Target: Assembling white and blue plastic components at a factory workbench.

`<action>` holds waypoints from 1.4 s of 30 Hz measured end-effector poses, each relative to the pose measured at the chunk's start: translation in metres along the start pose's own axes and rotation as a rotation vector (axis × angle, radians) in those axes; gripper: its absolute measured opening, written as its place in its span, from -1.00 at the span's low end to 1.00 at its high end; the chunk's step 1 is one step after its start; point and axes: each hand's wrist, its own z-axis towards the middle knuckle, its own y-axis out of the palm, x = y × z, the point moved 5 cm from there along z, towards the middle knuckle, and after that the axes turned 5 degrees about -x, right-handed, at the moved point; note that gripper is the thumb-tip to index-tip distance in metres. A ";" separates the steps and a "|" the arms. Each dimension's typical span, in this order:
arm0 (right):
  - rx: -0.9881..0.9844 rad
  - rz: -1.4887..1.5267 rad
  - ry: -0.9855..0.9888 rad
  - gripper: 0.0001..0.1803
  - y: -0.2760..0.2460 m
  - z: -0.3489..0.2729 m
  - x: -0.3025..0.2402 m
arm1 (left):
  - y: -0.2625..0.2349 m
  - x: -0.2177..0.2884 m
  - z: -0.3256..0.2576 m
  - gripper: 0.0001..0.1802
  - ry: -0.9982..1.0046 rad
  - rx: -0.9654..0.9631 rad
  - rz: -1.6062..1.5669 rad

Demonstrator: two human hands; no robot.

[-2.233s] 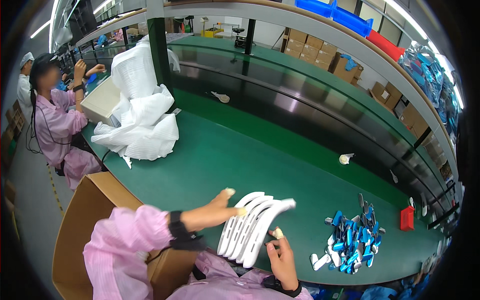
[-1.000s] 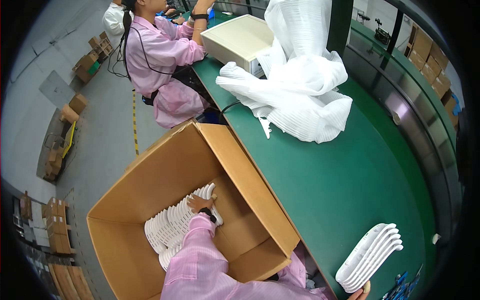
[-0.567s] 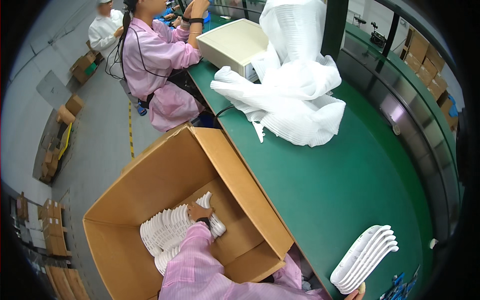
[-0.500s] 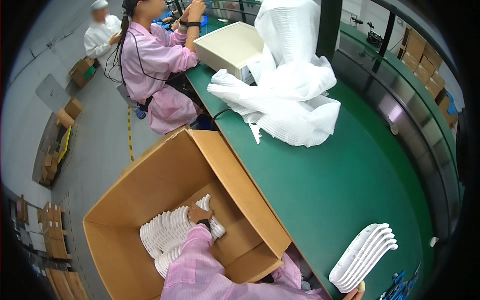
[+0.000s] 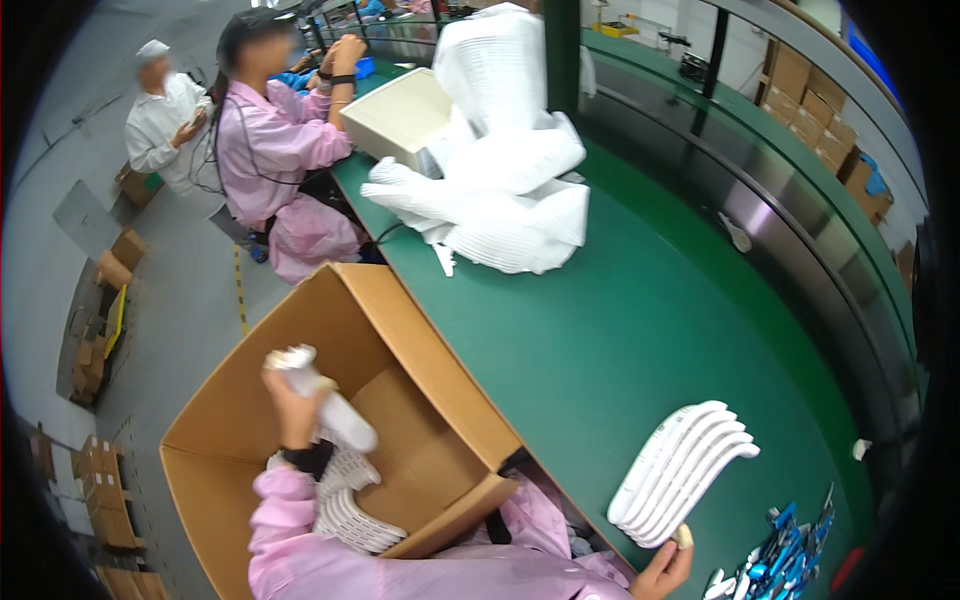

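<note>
Green table [image 5: 530, 340] | left hand [image 5: 292, 405]: white pieces [image 5: 348, 424] | long axis slanting down rightward

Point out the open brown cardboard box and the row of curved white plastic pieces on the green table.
Open brown cardboard box [image 5: 432, 362]: head view, on its right wall.
Row of curved white plastic pieces [image 5: 678, 474]: head view, on a middle piece.

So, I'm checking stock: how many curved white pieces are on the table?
5 pieces show, nested side by side on the table near the right hand; more may be hidden.
</note>
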 end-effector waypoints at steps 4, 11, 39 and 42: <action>0.018 0.221 -0.018 -0.61 0.008 0.002 0.022 | -0.024 0.137 0.025 -0.21 0.123 -0.130 -0.210; -0.084 0.244 0.015 -0.70 -0.005 0.006 0.030 | 0.217 0.313 -0.047 -0.06 0.573 -0.988 -0.297; -0.112 0.360 0.124 -0.64 -0.019 0.009 0.017 | 0.239 0.235 -0.112 0.04 0.238 -1.471 -0.295; -0.007 0.337 0.055 -0.64 -0.022 0.006 0.015 | 0.195 0.205 -0.051 -0.35 0.074 -1.097 -0.512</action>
